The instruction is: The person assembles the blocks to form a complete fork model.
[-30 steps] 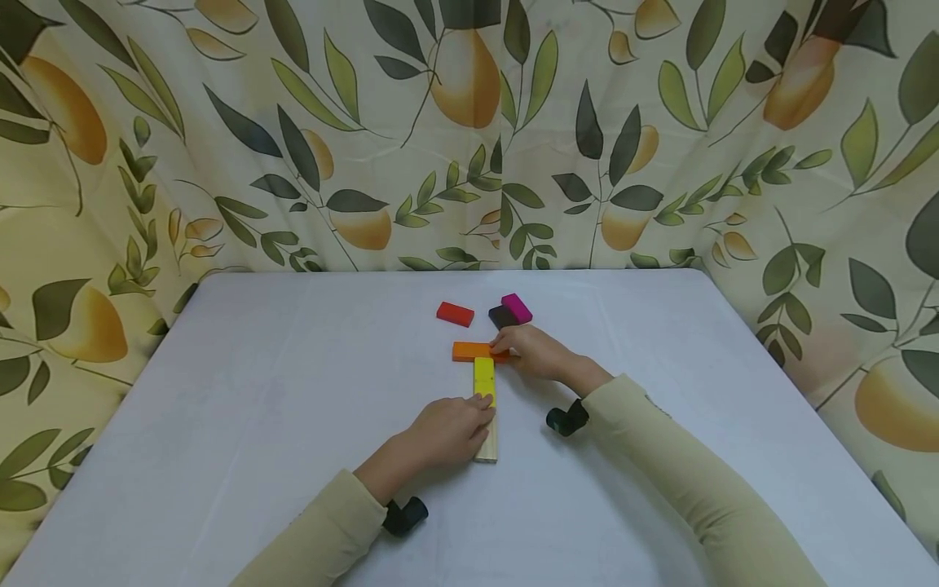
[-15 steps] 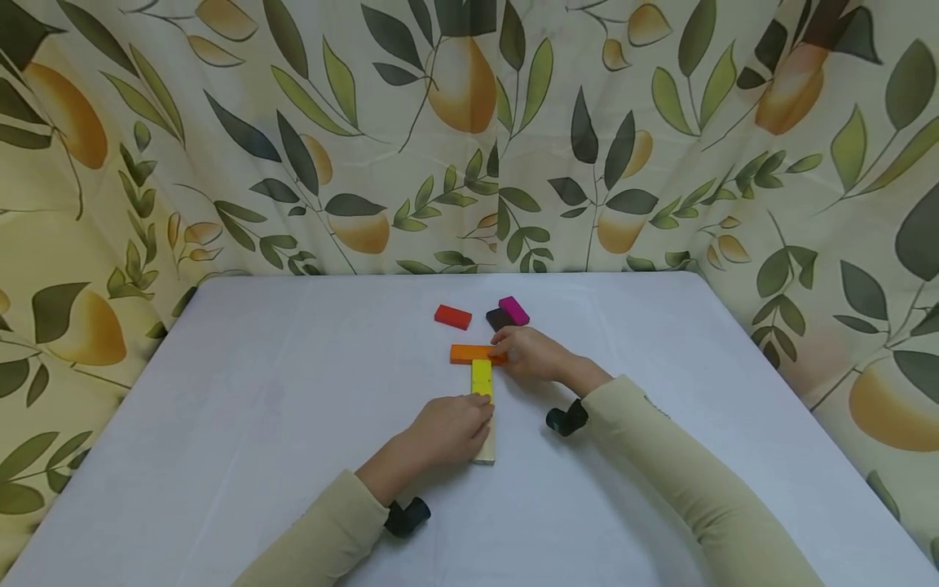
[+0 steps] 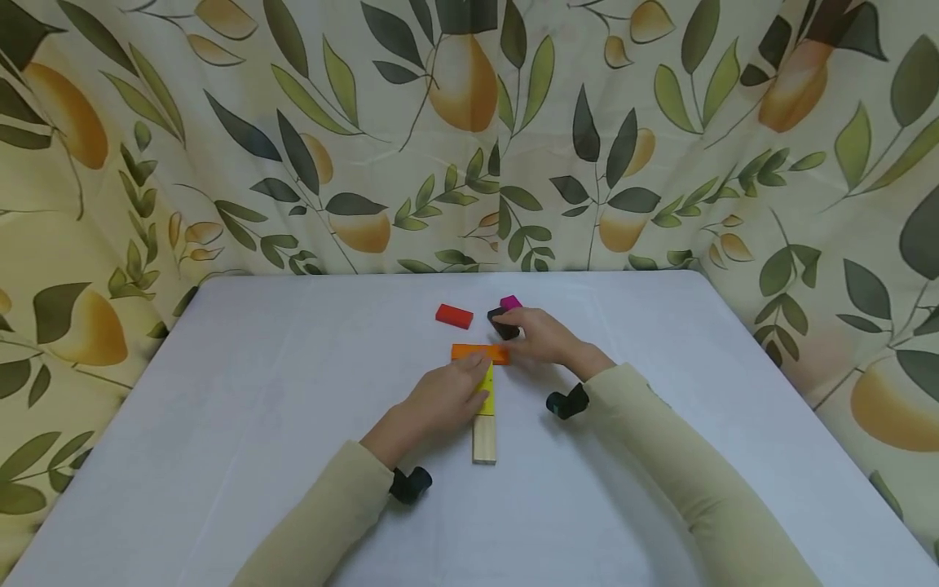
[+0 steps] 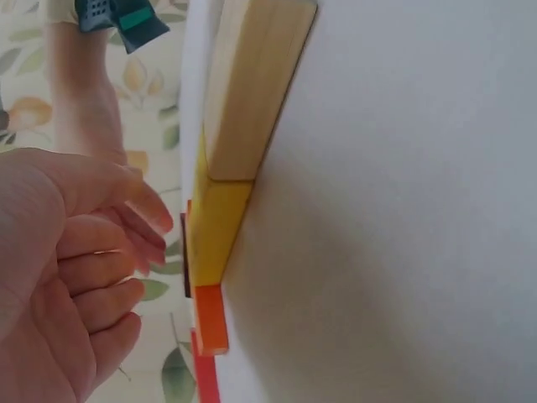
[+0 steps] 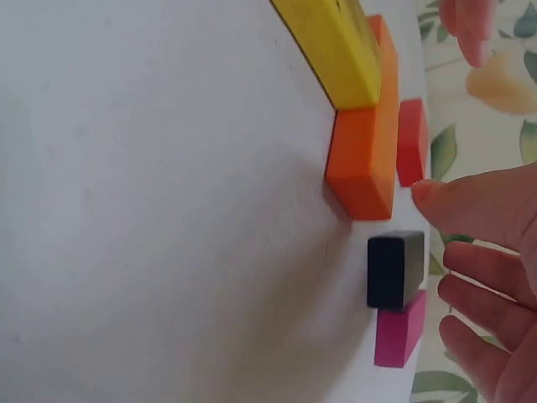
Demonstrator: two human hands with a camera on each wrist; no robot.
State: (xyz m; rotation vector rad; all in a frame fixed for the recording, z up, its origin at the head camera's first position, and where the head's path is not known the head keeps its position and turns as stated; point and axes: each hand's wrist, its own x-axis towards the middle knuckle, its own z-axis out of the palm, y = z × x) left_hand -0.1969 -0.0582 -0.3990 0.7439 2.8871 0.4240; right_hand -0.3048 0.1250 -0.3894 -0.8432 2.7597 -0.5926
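Apparently the step in hand is fetching the black block (image 5: pixel 396 270), which lies just beyond the orange block (image 5: pixel 362 168) and beside the magenta block (image 5: pixel 398 332). The right hand (image 3: pixel 539 336) is over it with thumb and fingers spread — the wrist view shows no pinch. The left hand (image 3: pixel 443 395) hangs over the yellow block (image 3: pixel 487 399), fingers loosely bent and gripping nothing. Wood block (image 3: pixel 484 440) and yellow stand end to end, orange crosswise at yellow's far end — a T shape. Red block (image 3: pixel 454 316) lies apart behind. I judge the next move calls for a thumb-and-finger pinch on black, taken without nudging magenta or orange.
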